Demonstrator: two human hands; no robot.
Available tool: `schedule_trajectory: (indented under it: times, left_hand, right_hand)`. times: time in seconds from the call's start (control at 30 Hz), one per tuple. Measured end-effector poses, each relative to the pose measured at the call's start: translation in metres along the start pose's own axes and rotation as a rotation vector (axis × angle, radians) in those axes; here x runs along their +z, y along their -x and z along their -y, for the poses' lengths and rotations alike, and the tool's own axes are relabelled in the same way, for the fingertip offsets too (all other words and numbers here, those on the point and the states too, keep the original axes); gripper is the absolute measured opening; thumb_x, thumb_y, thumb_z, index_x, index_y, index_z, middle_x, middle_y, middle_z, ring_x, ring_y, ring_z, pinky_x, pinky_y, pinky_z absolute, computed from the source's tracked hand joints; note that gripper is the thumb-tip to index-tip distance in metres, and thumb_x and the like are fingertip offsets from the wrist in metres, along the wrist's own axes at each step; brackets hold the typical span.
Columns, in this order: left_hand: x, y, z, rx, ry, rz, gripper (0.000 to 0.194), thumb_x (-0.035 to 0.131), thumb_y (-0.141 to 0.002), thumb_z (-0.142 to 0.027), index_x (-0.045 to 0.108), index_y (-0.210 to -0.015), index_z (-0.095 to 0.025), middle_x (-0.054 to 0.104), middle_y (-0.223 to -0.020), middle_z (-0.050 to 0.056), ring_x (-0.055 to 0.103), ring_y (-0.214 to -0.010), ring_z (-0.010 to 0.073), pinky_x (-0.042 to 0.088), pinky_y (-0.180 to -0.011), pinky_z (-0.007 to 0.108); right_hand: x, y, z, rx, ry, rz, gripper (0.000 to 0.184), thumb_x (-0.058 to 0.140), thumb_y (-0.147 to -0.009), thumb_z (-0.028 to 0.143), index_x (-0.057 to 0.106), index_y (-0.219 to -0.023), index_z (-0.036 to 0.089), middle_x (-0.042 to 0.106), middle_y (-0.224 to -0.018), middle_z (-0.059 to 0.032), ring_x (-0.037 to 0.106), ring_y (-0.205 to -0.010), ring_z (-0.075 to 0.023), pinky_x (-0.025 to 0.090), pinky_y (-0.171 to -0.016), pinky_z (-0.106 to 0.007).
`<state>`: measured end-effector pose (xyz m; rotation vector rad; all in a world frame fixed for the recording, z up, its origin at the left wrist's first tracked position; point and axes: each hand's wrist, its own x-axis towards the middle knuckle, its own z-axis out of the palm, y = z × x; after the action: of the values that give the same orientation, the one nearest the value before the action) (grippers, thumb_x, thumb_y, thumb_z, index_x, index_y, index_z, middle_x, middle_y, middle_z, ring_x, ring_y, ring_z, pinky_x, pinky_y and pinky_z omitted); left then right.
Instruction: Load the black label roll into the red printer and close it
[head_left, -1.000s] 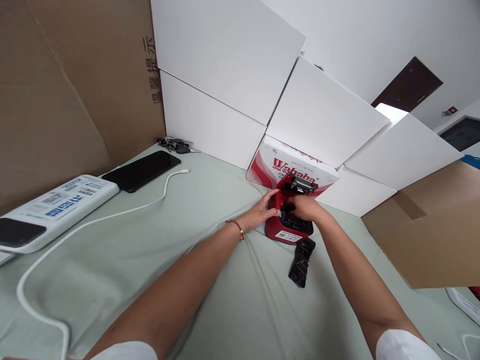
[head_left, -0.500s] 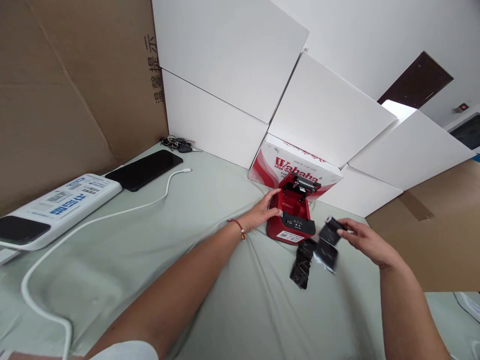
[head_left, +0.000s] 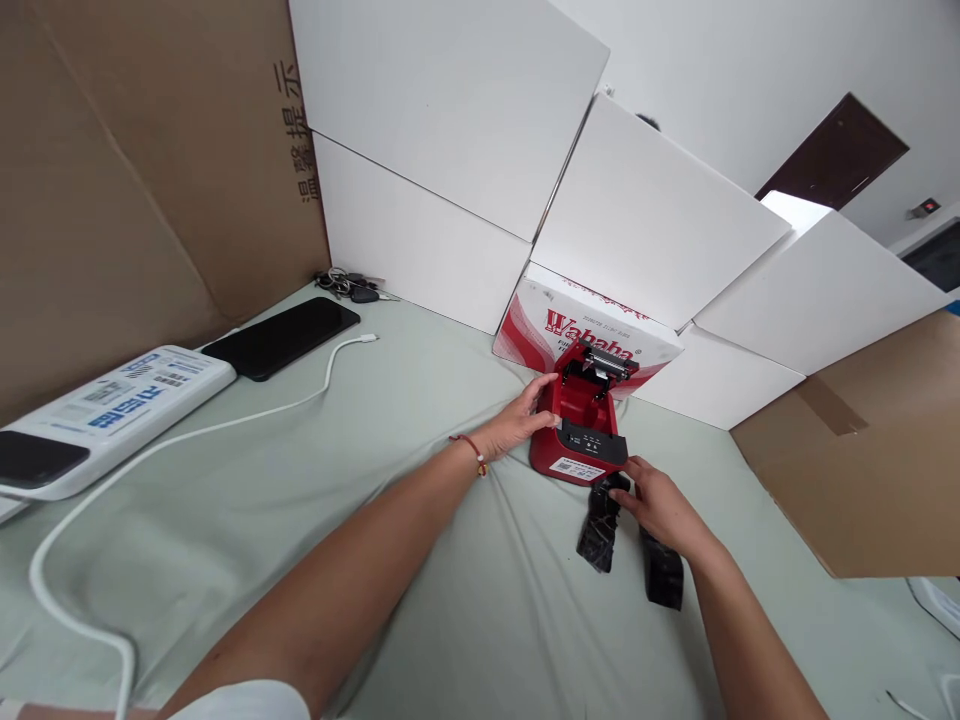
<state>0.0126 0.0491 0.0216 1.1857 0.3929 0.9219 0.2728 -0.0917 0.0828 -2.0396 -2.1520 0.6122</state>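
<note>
The small red label printer [head_left: 574,462] stands on the cloth with its lid raised, and its red inner bay shows no roll. My left hand [head_left: 521,422] grips its left side, thumb at the front edge and fingers toward the back. By the printer's front right corner, my right hand [head_left: 652,505] has its thumb and fingers closed around the upper end of a crumpled, shiny black plastic strip [head_left: 598,535]. A second black piece [head_left: 664,575], folded or rolled, lies below my right wrist, partly covered by it.
A red-and-white Wahaha carton [head_left: 525,330] stands behind the printer against white boxes [head_left: 427,240]. To the left are a black phone [head_left: 289,335], a white power bank [head_left: 142,400] with a white cable [head_left: 225,432], and keys [head_left: 349,285]. Brown cardboard [head_left: 885,450] rises at the right.
My right hand has let go of the black roll, which now lies on the cloth, and has moved left to the other black strip. My left hand stays on the printer.
</note>
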Motion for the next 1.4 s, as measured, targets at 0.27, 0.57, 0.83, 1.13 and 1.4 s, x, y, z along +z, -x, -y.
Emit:
schedule_trajectory:
  times: [0.27, 0.57, 0.83, 1.13, 1.4]
  left_hand:
    - [0.002, 0.000, -0.005, -0.046, 0.026, -0.014, 0.089, 0.074, -0.078, -0.025, 0.039, -0.160, -0.023, 0.070, -0.138, 0.012, 0.060, -0.137, 0.0307, 0.041, -0.123, 0.050]
    - [0.003, 0.002, -0.007, -0.039, 0.021, -0.008, 0.090, 0.074, -0.080, -0.025, 0.038, -0.162, -0.023, 0.072, -0.133, 0.011, 0.066, -0.126, 0.0289, 0.044, -0.120, 0.051]
    - [0.003, 0.000, -0.004, -0.006, 0.001, -0.023, 0.088, 0.076, -0.078, -0.026, 0.043, -0.159, -0.023, 0.059, -0.153, 0.013, 0.053, -0.143, 0.0314, 0.040, -0.124, 0.049]
    - [0.001, -0.002, -0.003, -0.009, -0.021, -0.014, 0.087, 0.075, -0.078, -0.026, 0.042, -0.159, -0.022, 0.059, -0.150, 0.013, 0.057, -0.136, 0.0291, 0.043, -0.121, 0.046]
    - [0.001, 0.000, -0.004, 0.011, 0.001, -0.002, 0.085, 0.075, -0.079, -0.027, 0.044, -0.158, -0.024, 0.062, -0.149, 0.013, 0.059, -0.135, 0.0293, 0.042, -0.122, 0.049]
  right_hand:
    - [-0.032, 0.005, 0.015, 0.031, 0.158, 0.184, 0.040, 0.064, -0.085, 0.023, 0.076, -0.122, 0.025, 0.079, -0.120, -0.0099, 0.073, -0.112, -0.0305, 0.056, -0.098, -0.039]
    - [-0.107, -0.007, 0.075, -0.033, 0.177, 0.015, 0.040, 0.055, -0.098, 0.035, 0.072, -0.134, 0.029, 0.077, -0.131, -0.0068, 0.072, -0.110, -0.0266, 0.058, -0.095, -0.037]
    - [-0.059, -0.107, 0.103, 0.046, 0.469, 0.037, 0.039, 0.067, -0.092, 0.016, 0.075, -0.130, 0.019, 0.078, -0.128, -0.0149, 0.072, -0.118, -0.0300, 0.051, -0.095, -0.032]
    - [-0.047, -0.127, 0.093, 0.025, 0.462, -0.011, 0.035, 0.073, -0.088, 0.015, 0.078, -0.123, 0.017, 0.081, -0.117, -0.0157, 0.075, -0.108, -0.0296, 0.053, -0.089, -0.033]
    - [0.006, -0.043, 0.078, -0.414, 0.199, -0.466, 0.039, 0.048, -0.111, 0.035, 0.064, -0.145, 0.023, 0.074, -0.139, -0.0129, 0.067, -0.130, -0.0282, 0.053, -0.111, -0.048]
